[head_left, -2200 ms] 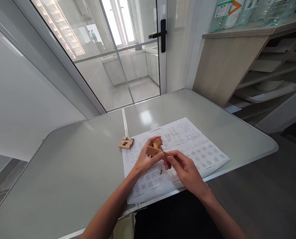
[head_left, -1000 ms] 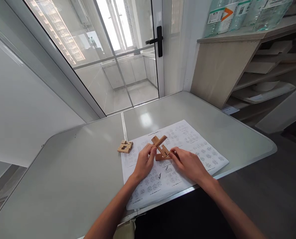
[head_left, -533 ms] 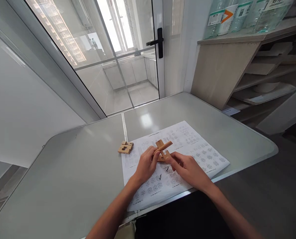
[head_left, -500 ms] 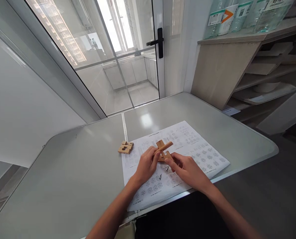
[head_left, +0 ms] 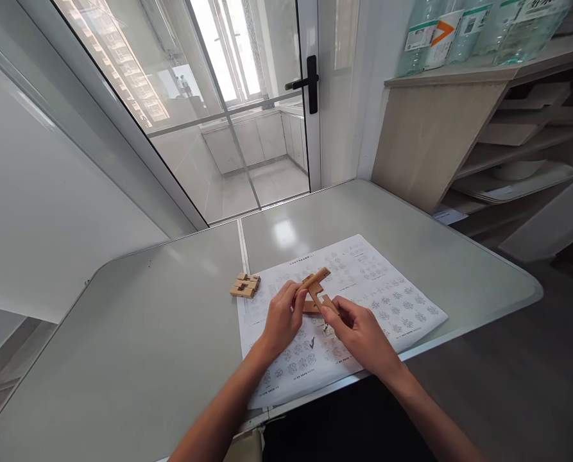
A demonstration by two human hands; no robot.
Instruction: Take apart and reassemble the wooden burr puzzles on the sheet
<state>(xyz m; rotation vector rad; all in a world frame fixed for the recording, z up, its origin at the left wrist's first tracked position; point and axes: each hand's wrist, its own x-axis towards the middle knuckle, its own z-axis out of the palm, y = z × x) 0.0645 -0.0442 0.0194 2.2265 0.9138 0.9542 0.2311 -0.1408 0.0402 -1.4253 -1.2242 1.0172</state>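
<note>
- Presently, left hand [head_left: 282, 313] curled closed, thumb and fingers gripping a slim brown wooden bar [head_left: 317, 278], held aslant over the paper.
- Right hand [head_left: 360, 328] partly curled; thumb and fingers pinch the near end of a flat brown notched wooden piece [head_left: 316, 294], its far end crossing under the bar.
- Third brown wooden piece [head_left: 310, 308] just beside it, partly covered; cannot tell if held.
- White printed paper sheet [head_left: 286, 385] beneath, at the smooth grey bench's [head_left: 171, 333] near edge.
- Pale wooden block cluster [head_left: 248, 282] by the sheet's far-left corner.
</note>
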